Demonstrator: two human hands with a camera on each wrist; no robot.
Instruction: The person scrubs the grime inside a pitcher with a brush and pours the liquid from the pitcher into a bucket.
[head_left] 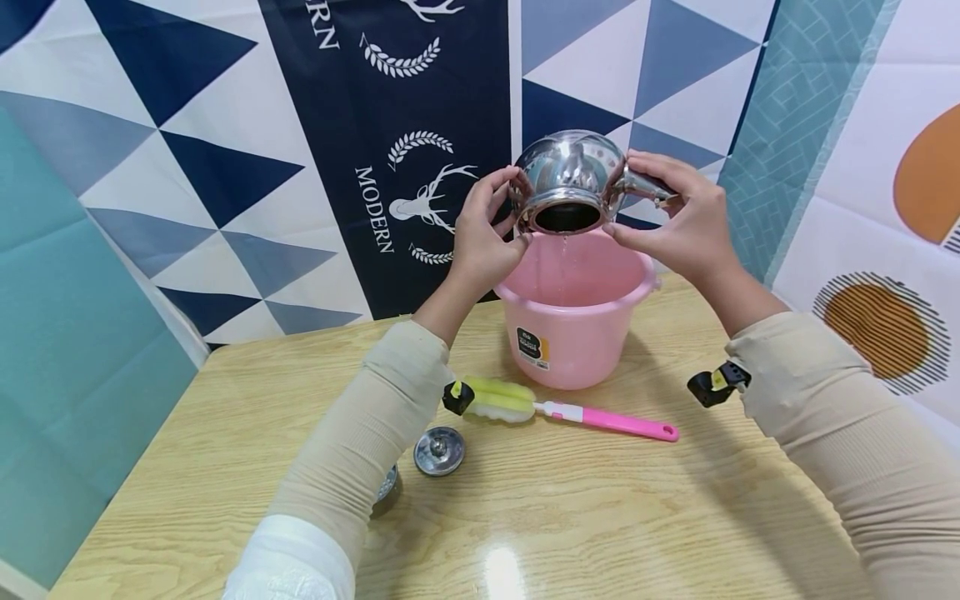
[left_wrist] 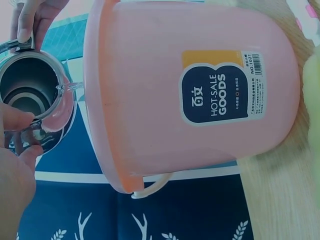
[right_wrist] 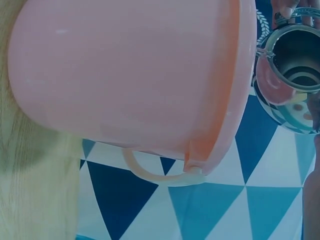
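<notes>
A shiny metal teapot (head_left: 572, 162) is tipped over the pink bucket (head_left: 570, 346), its open mouth facing down and toward me. A thin stream of water (head_left: 564, 258) runs from its rim into the bucket. My left hand (head_left: 483, 237) grips the pot's left side, thumb by the rim. On the other side my right hand (head_left: 686, 217) holds it at the handle (head_left: 648, 185), with the thumb near the mouth. In the left wrist view the dark inside of the teapot (left_wrist: 30, 82) shows, with water leaving its lip.
A brush (head_left: 618, 423) with a pink handle and yellow-green sponge head lies before the bucket. Left of it sits a round metal lid (head_left: 439, 451). Another small metal piece (head_left: 386, 485) is partly hidden by my left sleeve. Patterned cloth (head_left: 450, 100) hangs behind the wooden table (head_left: 570, 517).
</notes>
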